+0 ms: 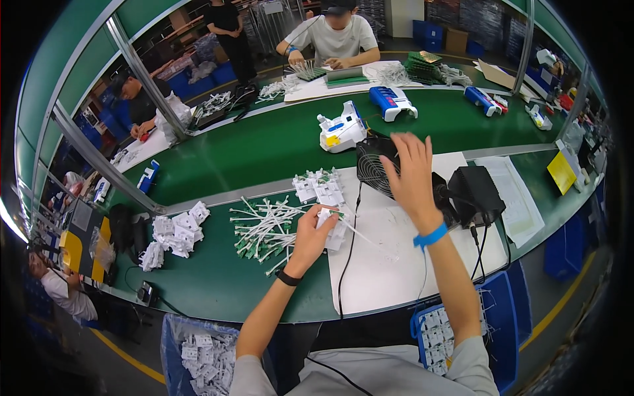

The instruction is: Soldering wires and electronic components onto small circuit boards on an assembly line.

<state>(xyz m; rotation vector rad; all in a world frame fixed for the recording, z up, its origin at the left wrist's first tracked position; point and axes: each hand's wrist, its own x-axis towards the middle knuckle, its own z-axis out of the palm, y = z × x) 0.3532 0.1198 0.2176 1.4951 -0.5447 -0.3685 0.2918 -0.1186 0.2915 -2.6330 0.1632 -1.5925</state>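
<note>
My left hand (308, 239) is closed around a small white plastic part (325, 216) with a bit of green on it; a white wire trails from it to the right. Fingers spread and holding nothing, my right hand (413, 173) is raised in front of a black fan with a round grille (374, 165). Beside my left hand spreads a pile of white wire leads with small green boards (261, 228). Just beyond that hand, several white plastic parts (319, 186) stand grouped together. A white sheet (370, 264) lies under the fan and between my forearms.
A green conveyor belt (264, 145) carries blue-and-white housings (392, 103). White parts (177, 232) are heaped at left. A black box with cables (475, 191) stands right of my hand. Bins of white parts (205, 360) flank me below the table edge. Co-workers sit across the belt.
</note>
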